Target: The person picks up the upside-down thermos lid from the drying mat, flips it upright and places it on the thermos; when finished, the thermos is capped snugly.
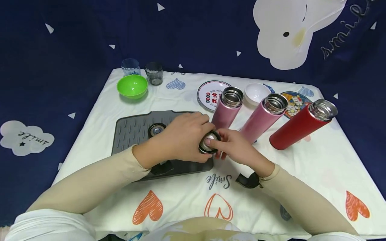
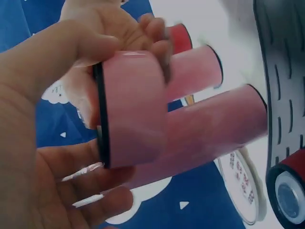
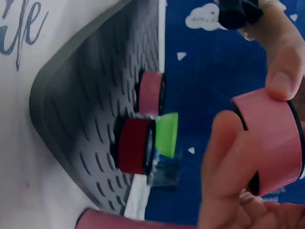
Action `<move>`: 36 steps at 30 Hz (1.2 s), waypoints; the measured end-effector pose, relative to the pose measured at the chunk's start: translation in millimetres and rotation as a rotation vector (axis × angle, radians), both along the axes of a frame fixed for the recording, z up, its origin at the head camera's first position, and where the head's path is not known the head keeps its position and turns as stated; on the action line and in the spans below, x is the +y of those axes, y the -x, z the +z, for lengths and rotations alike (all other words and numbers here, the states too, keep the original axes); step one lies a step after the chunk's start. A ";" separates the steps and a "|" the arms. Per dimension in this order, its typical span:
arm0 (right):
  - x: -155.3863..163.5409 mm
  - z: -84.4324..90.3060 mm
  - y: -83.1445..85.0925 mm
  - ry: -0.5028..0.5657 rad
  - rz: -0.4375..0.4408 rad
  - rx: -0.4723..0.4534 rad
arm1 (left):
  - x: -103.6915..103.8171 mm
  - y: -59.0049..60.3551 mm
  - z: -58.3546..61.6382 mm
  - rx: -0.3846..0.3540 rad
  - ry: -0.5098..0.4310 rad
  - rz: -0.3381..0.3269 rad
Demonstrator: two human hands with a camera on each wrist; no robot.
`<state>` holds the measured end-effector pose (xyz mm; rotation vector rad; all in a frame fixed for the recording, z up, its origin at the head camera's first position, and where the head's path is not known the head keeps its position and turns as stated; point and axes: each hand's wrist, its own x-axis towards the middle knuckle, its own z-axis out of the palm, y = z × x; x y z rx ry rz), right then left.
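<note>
Both hands meet on a pink flask lid (image 1: pixel 210 140) with a black rim, held in the air over the mat's right edge. My left hand (image 1: pixel 188 139) grips it round the side, thumb on one side and fingers on the other in the left wrist view. My right hand (image 1: pixel 241 149) pinches it, the thumb across its metal underside. Beyond them stand two pink flasks (image 1: pixel 226 110) (image 1: pixel 261 120) and a red flask (image 1: pixel 301 127), their steel mouths uncovered. On the grey mat (image 1: pixel 129 134) sit a red lid (image 3: pixel 135 145) and another pink lid (image 3: pixel 151 93).
A green bowl (image 1: pixel 132 87) and two glasses (image 1: pixel 130 66) (image 1: pixel 154 74) stand at the back left. Behind the flasks are a white plate (image 1: pixel 208 95), a white bowl (image 1: pixel 256 93) and a patterned plate (image 1: pixel 297 103). A black strap (image 1: pixel 248 180) hangs at the right wrist.
</note>
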<state>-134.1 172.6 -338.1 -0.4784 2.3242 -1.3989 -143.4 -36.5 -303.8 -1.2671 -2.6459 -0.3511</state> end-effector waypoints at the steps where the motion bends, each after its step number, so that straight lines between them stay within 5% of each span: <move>1: 2.1 -0.2 -0.8 0.022 -0.019 0.056 | 1.3 -0.3 -0.2 -0.075 -0.021 0.032; 3: 7.0 -0.6 -3.2 0.039 -0.010 0.258 | 1.4 -1.0 -2.3 -0.253 -0.092 0.101; 6: 13.3 -1.8 -5.9 -0.009 0.064 0.721 | 0.8 -2.3 -8.1 -0.491 -0.269 0.166; 8: 13.9 -2.5 -6.3 -0.042 0.098 1.013 | 0.0 -3.6 -12.2 -0.564 -0.394 0.165; 11: 12.3 -5.4 -7.0 -0.010 0.050 1.187 | 0.8 -3.7 -14.4 -0.564 -0.548 0.136; 14: 9.7 -12.5 -10.9 0.086 -0.081 1.118 | 4.1 5.4 -3.0 -0.484 -0.701 0.101; 18: 4.1 -25.6 -12.5 0.219 -0.238 0.871 | 16.8 34.1 28.2 -0.330 -0.830 0.057; 21: -5.9 -28.5 -4.5 0.255 -0.360 0.614 | 28.9 56.1 44.1 -0.285 -0.802 0.076; 26: -25.4 -19.8 13.0 0.318 -0.523 0.224 | 42.7 77.0 43.8 -0.316 -0.648 0.142; 29: -29.2 -23.1 23.0 0.367 -0.541 0.200 | 44.7 80.8 38.4 -0.329 -0.623 0.148; 36: -18.8 -58.7 47.5 0.301 -0.571 0.363 | 48.4 90.5 28.3 -0.387 -0.650 0.075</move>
